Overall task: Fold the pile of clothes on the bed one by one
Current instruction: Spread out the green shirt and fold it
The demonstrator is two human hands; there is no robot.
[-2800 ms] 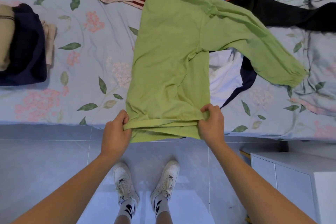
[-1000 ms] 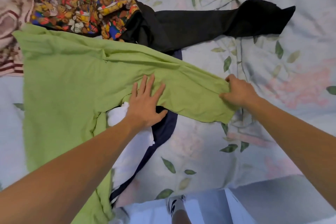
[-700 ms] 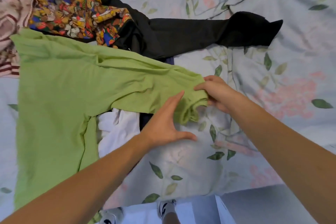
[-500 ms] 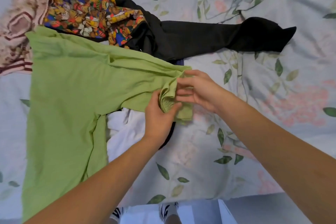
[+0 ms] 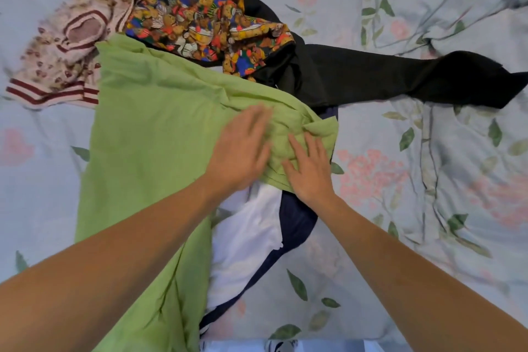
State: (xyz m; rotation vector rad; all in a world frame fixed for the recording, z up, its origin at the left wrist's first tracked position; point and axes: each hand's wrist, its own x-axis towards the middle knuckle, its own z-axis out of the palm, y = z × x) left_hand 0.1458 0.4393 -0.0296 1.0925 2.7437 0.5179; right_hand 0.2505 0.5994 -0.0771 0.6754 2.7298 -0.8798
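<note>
Both hands flat w/ fingers spread: left hand & right hand press the folded-in sleeve onto the green shirt, frame centre, on the bed. Probably next: fold the body.

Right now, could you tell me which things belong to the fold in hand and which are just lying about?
In hand:
green shirt
left hand, flat on it
right hand, flat on it

Lying about:
black garment
bear-print garment
pink striped knit
white and navy garment
floral bedsheet
</note>
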